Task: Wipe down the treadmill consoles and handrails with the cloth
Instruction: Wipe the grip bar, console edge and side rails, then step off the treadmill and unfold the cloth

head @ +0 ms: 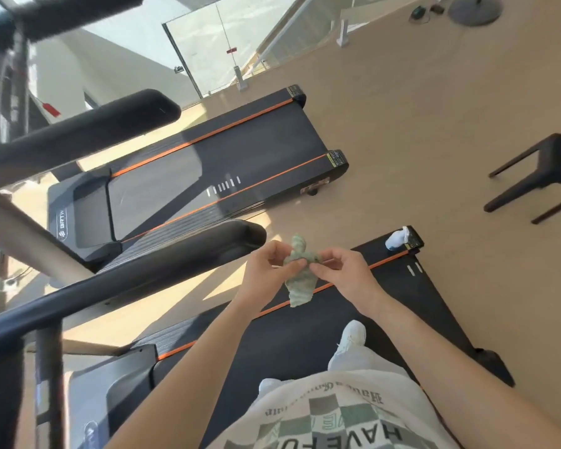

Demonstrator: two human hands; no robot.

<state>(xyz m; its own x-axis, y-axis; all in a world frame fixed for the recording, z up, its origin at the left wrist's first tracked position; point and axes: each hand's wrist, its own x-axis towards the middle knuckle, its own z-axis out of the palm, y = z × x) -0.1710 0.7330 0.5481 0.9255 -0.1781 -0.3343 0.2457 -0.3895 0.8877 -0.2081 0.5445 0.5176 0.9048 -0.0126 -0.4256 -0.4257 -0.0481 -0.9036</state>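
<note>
A pale green cloth (300, 283) hangs crumpled between both hands in the middle of the view. My left hand (269, 270) pinches its upper part from the left. My right hand (340, 270) pinches it from the right. Just left of the hands runs a black padded handrail (162, 264) of the treadmill I stand on; its belt (289, 345) lies under my feet. A second handrail (88, 131) crosses higher up at the left. The consoles are blurred at the far left edge.
A second treadmill (240, 157) with orange stripes lies parallel beyond the rail. A white spray bottle (397, 238) sits on the rear corner of my treadmill. A dark bench (541, 170) stands at the right, a glass railing (214, 50) at the back.
</note>
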